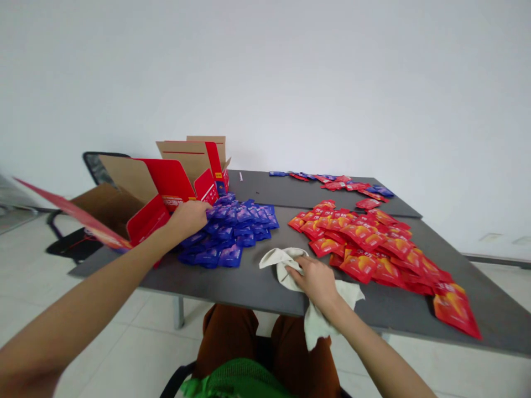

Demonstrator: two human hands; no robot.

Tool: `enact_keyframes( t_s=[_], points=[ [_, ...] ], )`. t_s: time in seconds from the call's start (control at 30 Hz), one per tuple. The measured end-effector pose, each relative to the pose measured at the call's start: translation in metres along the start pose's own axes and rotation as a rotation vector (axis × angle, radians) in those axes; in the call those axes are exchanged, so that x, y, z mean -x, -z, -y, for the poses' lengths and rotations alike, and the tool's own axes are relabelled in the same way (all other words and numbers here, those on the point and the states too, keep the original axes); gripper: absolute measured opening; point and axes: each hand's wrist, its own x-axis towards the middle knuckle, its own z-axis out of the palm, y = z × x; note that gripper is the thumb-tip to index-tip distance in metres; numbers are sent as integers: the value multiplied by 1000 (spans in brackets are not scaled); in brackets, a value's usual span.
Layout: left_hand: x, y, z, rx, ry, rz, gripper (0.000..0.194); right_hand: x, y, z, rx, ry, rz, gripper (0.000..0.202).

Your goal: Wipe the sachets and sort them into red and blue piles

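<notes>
My left hand (188, 220) reaches to the left side of a pile of blue packets (244, 218), its fingers curled in against them. Whatever those fingertips hold is hidden. A crumpled white cloth (286, 255) is bunched under my right hand (317, 279), which grips it on the table in front of me. One end of this cloth hangs over the front edge. Just beyond and to the right of that hand spreads a heap of red packets (365, 243) with orange and yellow printing.
Open red cardboard boxes (166, 174) stand along the left of the grey table (265, 287). More red and blue packets (344, 183) lie toward the back, beside a blue tube (277, 173). A small white stick-like item (241, 177) lies near the boxes. A black chair (68, 246) is at far left.
</notes>
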Motion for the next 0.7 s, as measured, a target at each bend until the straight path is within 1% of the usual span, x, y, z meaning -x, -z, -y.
enact_keyframes(
  t_s=[0.07, 0.13, 0.17, 0.23, 0.3, 0.37, 0.47, 0.53, 0.6, 0.67, 0.7],
  points=[
    [-2, 14, 2, -6, 34, -96, 45, 7, 6, 3, -52, 54, -15, 28],
    [-9, 26, 2, 12, 19, -145, 44, 14, 12, 6, -107, 88, -36, 24],
    [-15, 31, 1, 33, -16, -149, 43, 16, 14, 8, -132, 96, -48, 22],
    [-32, 38, -1, 86, -135, -137, 41, 17, 18, 11, -164, 94, -75, 22],
    [-54, 39, -2, 125, -250, -116, 40, 14, 23, 14, -150, 49, -85, 37],
    [-77, 33, -3, 141, -311, -100, 40, 9, 30, 18, -98, -15, -80, 53],
    [-109, 17, -5, 174, -339, -116, 40, 1, 41, 22, -40, -73, -69, 60],
    [-128, 4, -10, 208, -339, -163, 40, -3, 45, 24, -44, -73, -52, 60],
    [-144, -6, -19, 224, -282, -250, 40, -5, 45, 26, -71, -48, -25, 55],
    [-162, -13, -31, 220, -208, -340, 41, -6, 41, 26, -108, -9, 3, 48],
    [-172, -15, -37, 211, -187, -368, 41, -6, 38, 25, -126, 10, 20, 45]
  ],
)
